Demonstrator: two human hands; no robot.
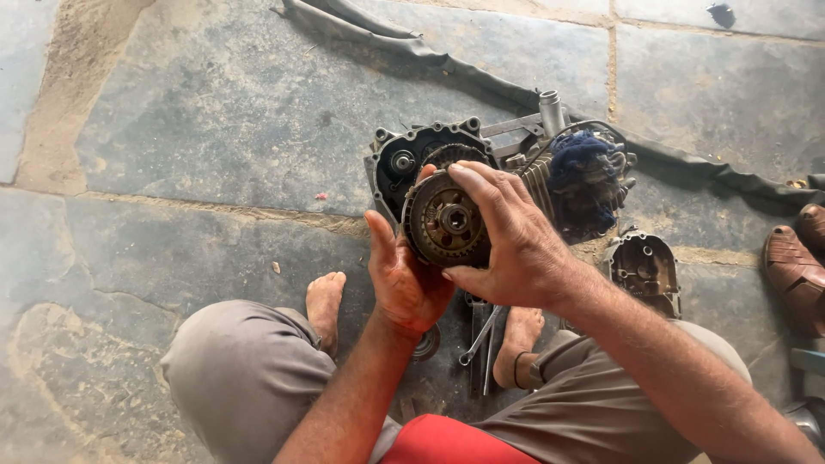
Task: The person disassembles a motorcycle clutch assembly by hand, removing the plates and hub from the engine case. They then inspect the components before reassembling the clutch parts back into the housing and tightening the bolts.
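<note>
Steel, round and toothed at its rim, the clutch assembly (pixel 445 221) is held in the air just in front of the open engine case (pixel 411 153). The left hand (pixel 402 279) cups it from below, fingers half curled; the right hand (pixel 509 236) closes over its right edge. A blue rag (pixel 580 176) is stuffed in the finned cylinder beside it. Wrenches (pixel 479 337) lie between the bare feet, and a loose cover (pixel 644 271) lies at the right. Wide rough stone floor (pixel 198 129) stays open to the left.

Round greasy toothed clutch assembly (pixel 447 222) — upright, above the engine case (pixel 412 155)
</note>
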